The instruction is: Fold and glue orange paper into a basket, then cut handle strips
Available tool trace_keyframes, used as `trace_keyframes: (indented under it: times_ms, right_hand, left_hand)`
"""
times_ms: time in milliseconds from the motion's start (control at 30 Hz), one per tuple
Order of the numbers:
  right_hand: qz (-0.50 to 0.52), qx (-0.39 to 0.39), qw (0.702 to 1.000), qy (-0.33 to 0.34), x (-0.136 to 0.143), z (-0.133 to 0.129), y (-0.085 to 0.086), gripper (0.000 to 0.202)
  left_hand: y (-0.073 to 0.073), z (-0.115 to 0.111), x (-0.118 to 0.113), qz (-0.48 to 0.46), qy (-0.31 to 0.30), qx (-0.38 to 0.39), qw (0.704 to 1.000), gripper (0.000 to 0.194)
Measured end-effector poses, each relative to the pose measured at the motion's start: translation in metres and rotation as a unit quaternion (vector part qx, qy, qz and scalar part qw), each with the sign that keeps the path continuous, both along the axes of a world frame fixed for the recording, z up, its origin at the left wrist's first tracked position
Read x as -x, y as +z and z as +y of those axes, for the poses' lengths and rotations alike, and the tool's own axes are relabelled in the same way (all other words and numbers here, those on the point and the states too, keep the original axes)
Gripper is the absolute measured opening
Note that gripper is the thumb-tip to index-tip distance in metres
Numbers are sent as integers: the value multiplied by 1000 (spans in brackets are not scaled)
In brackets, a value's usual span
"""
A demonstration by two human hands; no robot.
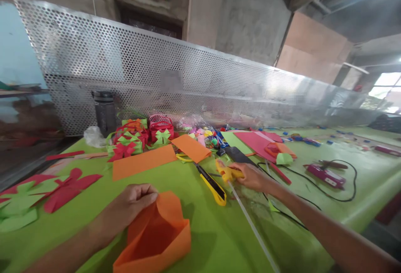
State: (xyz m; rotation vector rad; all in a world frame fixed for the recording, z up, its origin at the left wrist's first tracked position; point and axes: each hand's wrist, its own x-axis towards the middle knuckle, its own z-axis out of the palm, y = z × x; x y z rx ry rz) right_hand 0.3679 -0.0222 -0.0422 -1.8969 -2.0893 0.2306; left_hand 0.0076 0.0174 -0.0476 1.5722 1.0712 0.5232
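The folded orange paper basket point(156, 235) sits right under my left hand point(134, 202), whose fingers are bunched closed, pinching its upper rim near the back corner; the open mouth of the basket faces toward me. My right hand point(250, 176) is stretched well forward and to the right, closed around the yellow handles of a pair of scissors point(228, 173). A clear glue stick point(250, 220) lies just under that hand, its long axis running from the scissors diagonally back toward my right side. Between the two hands lies a yellow-and-black utility knife point(212, 185), angled the same way and nearer my right. Beyond my left hand a flat orange sheet point(142, 161) rests on the green table point(213, 239), with finished red and green paper baskets point(138, 137) behind it. Right of my right hand lies a pink glue gun point(326, 175) with its black cord point(347, 195).
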Motion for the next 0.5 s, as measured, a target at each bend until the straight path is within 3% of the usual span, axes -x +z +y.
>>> trace_keyframes:
  times_ms: [200, 367, 500]
  right_hand:
    - [-109, 39, 993, 30, 0, -4, 0, 50]
    - [-183, 4, 983, 29, 11, -1, 1, 44]
    - [-235, -7, 970, 57, 23, 2, 5, 48]
  left_hand:
    - [9, -1, 1, 43, -15, -37, 998, 32]
    - [23, -7, 0, 57, -10, -73, 996, 32]
    - [27, -9, 1, 61, 0, -87, 994, 31]
